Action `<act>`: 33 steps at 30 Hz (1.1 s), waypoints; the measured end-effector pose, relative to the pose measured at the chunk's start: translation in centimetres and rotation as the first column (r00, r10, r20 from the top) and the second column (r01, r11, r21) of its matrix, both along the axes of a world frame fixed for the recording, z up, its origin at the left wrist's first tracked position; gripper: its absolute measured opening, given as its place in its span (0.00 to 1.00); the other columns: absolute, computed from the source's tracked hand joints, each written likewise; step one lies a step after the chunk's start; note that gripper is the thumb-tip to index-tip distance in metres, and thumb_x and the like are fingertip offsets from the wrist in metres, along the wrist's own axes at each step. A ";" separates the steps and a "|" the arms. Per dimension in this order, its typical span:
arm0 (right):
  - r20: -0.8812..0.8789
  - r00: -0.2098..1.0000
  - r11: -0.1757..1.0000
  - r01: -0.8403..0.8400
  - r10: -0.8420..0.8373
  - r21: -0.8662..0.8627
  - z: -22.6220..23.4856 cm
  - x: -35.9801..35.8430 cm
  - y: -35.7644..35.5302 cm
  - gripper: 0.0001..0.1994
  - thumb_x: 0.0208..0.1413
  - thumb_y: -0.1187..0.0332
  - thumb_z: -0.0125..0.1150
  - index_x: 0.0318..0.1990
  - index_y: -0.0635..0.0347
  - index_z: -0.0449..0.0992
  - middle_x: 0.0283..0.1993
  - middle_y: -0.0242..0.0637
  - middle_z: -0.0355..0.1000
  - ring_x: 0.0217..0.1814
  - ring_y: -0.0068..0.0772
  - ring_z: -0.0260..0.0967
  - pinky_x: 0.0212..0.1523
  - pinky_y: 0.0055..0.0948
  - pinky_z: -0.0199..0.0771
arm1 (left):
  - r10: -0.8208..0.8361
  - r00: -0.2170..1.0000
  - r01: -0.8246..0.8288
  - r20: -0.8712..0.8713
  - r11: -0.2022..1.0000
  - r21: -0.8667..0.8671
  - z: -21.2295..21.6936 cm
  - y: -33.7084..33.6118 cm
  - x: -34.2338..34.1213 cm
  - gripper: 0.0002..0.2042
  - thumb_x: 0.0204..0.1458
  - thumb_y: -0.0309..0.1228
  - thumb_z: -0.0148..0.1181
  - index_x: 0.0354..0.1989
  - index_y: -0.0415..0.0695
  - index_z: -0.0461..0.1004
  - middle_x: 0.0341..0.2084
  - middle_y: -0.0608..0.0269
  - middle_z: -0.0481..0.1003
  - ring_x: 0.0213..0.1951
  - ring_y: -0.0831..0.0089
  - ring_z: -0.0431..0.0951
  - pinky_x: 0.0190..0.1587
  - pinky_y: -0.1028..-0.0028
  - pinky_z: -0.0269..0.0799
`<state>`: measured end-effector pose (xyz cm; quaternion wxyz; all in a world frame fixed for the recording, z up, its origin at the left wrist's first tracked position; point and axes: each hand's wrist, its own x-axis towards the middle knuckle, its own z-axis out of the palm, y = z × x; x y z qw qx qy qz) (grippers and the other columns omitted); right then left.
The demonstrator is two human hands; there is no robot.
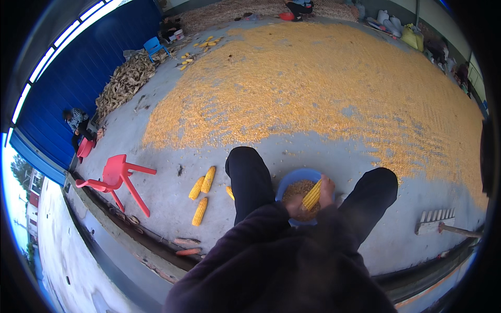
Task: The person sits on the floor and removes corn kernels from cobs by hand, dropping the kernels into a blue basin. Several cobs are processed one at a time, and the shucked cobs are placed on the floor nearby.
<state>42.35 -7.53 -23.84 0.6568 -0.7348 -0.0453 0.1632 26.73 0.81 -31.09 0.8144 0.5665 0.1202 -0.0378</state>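
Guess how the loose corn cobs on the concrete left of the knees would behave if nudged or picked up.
The corn cobs look stiff and round, so probably apt to roll sideways on the flat concrete floor. Kernels still cover them, so likely fairly heavy for their size, with a bumpy, non-slippery grip. Some kernels may shed.

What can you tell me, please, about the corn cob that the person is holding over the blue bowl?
The corn cob is yellow, with rows of kernels still on the side that shows. It lies tilted, its upper end toward the right hand, which grips it from the right, while the left hand holds its lower end. It sits above the blue bowl, which holds loose kernels, between the person's knees.
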 end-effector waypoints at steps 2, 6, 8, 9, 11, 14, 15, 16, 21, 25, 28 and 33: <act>0.065 0.991 0.994 0.113 -0.113 0.002 -3.0 0.3 -1.0 0.22 0.54 0.60 0.64 0.49 0.70 0.74 0.49 0.50 0.74 0.52 0.45 0.71 0.51 0.41 0.67 | 0.036 0.956 -0.193 -0.290 0.821 -0.537 8.5 -2.1 0.2 0.21 0.67 0.45 0.39 0.60 0.46 0.66 0.54 0.60 0.74 0.54 0.64 0.74 0.52 0.49 0.73; 0.071 0.980 0.963 0.196 -0.186 -0.183 -2.5 0.1 -0.7 0.21 0.54 0.54 0.60 0.39 0.67 0.78 0.40 0.54 0.77 0.45 0.52 0.75 0.43 0.44 0.70 | 0.143 0.917 -0.308 -0.372 0.846 -0.435 13.1 -2.7 -0.4 0.26 0.66 0.48 0.39 0.63 0.42 0.62 0.57 0.52 0.70 0.57 0.54 0.72 0.58 0.47 0.70; 0.043 0.967 0.959 0.256 -0.252 -0.125 -2.7 -0.3 -0.2 0.22 0.54 0.52 0.61 0.36 0.67 0.78 0.36 0.52 0.77 0.40 0.50 0.76 0.38 0.45 0.70 | 0.090 0.968 -0.192 -0.235 0.866 -0.461 11.6 -1.8 -0.8 0.23 0.67 0.41 0.36 0.64 0.40 0.60 0.58 0.53 0.70 0.59 0.59 0.71 0.58 0.50 0.71; -0.025 0.975 0.959 0.211 -0.219 -0.188 -1.6 -0.8 0.2 0.21 0.54 0.51 0.61 0.35 0.66 0.78 0.34 0.51 0.77 0.38 0.48 0.77 0.38 0.44 0.70 | 0.101 0.976 -0.178 -0.192 0.878 -0.444 11.8 -1.6 -1.4 0.23 0.65 0.41 0.38 0.63 0.40 0.61 0.58 0.52 0.70 0.59 0.57 0.71 0.57 0.50 0.71; -0.053 0.983 0.978 0.166 -0.174 -0.126 0.0 -1.1 0.3 0.25 0.52 0.48 0.60 0.30 0.70 0.79 0.30 0.53 0.77 0.37 0.53 0.77 0.39 0.46 0.73 | 0.113 0.973 -0.192 -0.203 0.885 -0.425 12.2 -1.3 -1.6 0.24 0.64 0.42 0.41 0.62 0.39 0.61 0.57 0.51 0.70 0.58 0.56 0.71 0.58 0.50 0.70; -0.073 0.978 0.978 0.188 -0.195 -0.093 1.4 -1.5 -1.1 0.26 0.52 0.48 0.58 0.30 0.71 0.79 0.30 0.55 0.77 0.38 0.53 0.78 0.40 0.46 0.74 | 0.068 0.977 -0.145 -0.201 0.904 -0.401 12.2 -1.4 -1.0 0.23 0.63 0.41 0.41 0.60 0.38 0.63 0.55 0.50 0.71 0.57 0.55 0.73 0.58 0.52 0.71; -0.069 0.981 0.981 0.173 -0.179 -0.093 1.6 -1.4 -1.4 0.27 0.52 0.48 0.57 0.30 0.71 0.79 0.31 0.56 0.77 0.38 0.54 0.78 0.40 0.45 0.74 | 0.061 0.979 -0.132 -0.194 0.915 -0.380 11.9 -1.4 -0.9 0.23 0.63 0.41 0.41 0.60 0.37 0.63 0.54 0.50 0.72 0.56 0.56 0.73 0.57 0.52 0.72; -0.084 0.980 0.981 0.175 -0.182 -0.081 2.1 -1.2 -1.6 0.27 0.52 0.48 0.57 0.30 0.72 0.78 0.31 0.56 0.77 0.38 0.54 0.78 0.41 0.45 0.74 | 0.037 0.980 -0.112 -0.198 0.917 -0.382 11.5 -1.3 -0.7 0.23 0.63 0.41 0.41 0.59 0.37 0.64 0.54 0.50 0.72 0.55 0.56 0.74 0.57 0.53 0.72; -0.144 0.978 0.988 0.144 -0.150 -0.052 2.7 -1.1 -1.6 0.29 0.53 0.47 0.55 0.33 0.75 0.77 0.33 0.59 0.76 0.39 0.55 0.77 0.42 0.44 0.74 | 0.041 0.973 -0.130 -0.226 0.911 -0.392 9.3 -0.7 -0.5 0.22 0.64 0.42 0.40 0.58 0.38 0.66 0.53 0.51 0.73 0.54 0.57 0.75 0.56 0.55 0.73; -0.172 0.966 0.981 0.190 -0.194 -0.040 3.3 -1.5 -1.9 0.29 0.53 0.47 0.56 0.34 0.74 0.77 0.33 0.58 0.77 0.40 0.53 0.78 0.43 0.43 0.74 | 0.104 0.969 -0.197 -0.225 0.875 -0.442 9.4 -1.2 -0.4 0.24 0.66 0.45 0.39 0.60 0.38 0.64 0.54 0.51 0.72 0.55 0.56 0.74 0.56 0.53 0.72; -0.179 0.954 0.970 0.242 -0.241 -0.020 2.8 -1.3 -1.8 0.29 0.54 0.46 0.55 0.34 0.73 0.78 0.33 0.56 0.77 0.41 0.53 0.78 0.42 0.42 0.74 | 0.135 0.972 -0.216 -0.192 0.839 -0.500 11.1 -1.8 -0.3 0.25 0.66 0.47 0.38 0.61 0.39 0.63 0.54 0.52 0.72 0.55 0.55 0.74 0.56 0.49 0.72; -0.180 0.957 0.974 0.225 -0.228 -0.038 2.5 -1.3 -2.0 0.30 0.54 0.45 0.55 0.33 0.72 0.78 0.32 0.55 0.77 0.40 0.52 0.78 0.41 0.43 0.74 | 0.156 0.973 -0.216 -0.168 0.871 -0.441 10.5 -1.5 -0.5 0.25 0.67 0.47 0.39 0.60 0.39 0.63 0.53 0.53 0.72 0.54 0.56 0.74 0.55 0.50 0.73</act>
